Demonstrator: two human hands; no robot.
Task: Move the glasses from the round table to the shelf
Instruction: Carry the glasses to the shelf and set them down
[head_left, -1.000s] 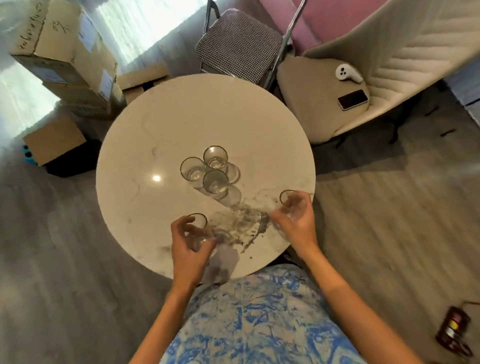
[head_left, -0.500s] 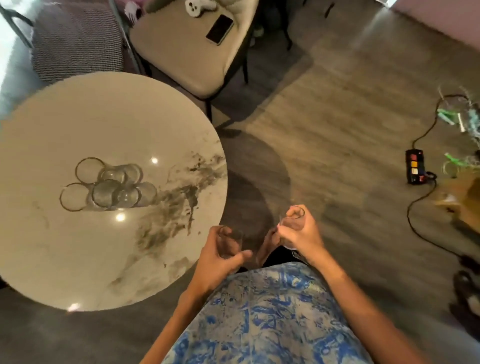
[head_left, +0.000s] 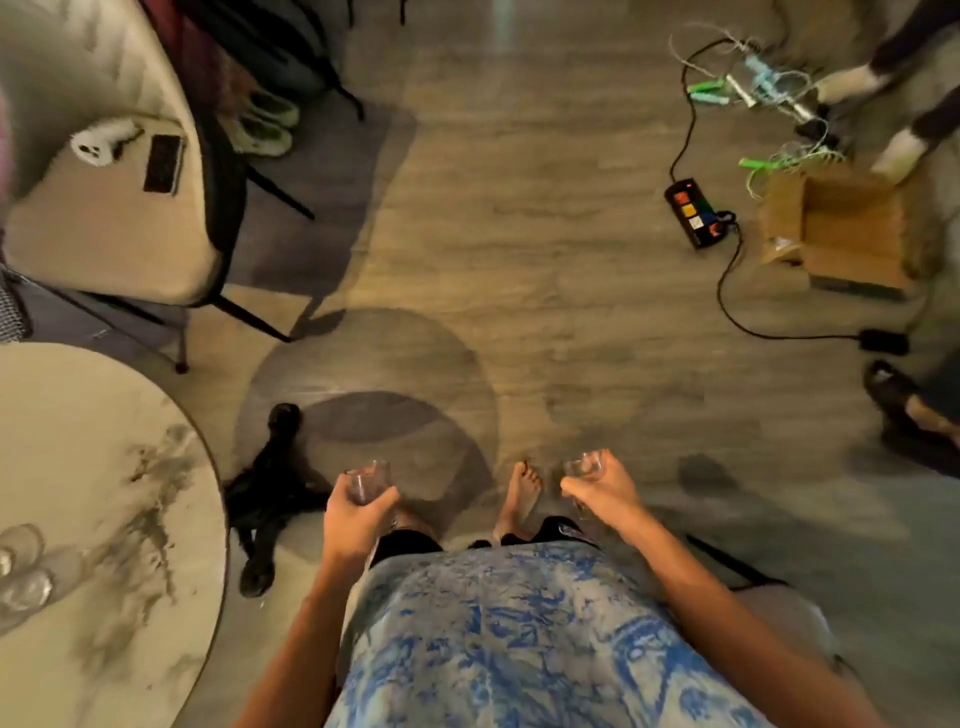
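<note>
My left hand grips a clear drinking glass upright over the wooden floor, in front of my body. In my right hand is a second clear glass, held at about the same height. The round marble table lies at the lower left, apart from both hands. More clear glasses stand on it at the left edge of the view, partly cut off. No shelf is in view.
A beige chair with a phone and a white controller stands at the upper left. A power strip with a cable, an open cardboard box and another person's foot are on the right.
I have turned right, away from the table, carrying a glass in each hand. The table has slid to the left edge of the view and more floor shows.
</note>
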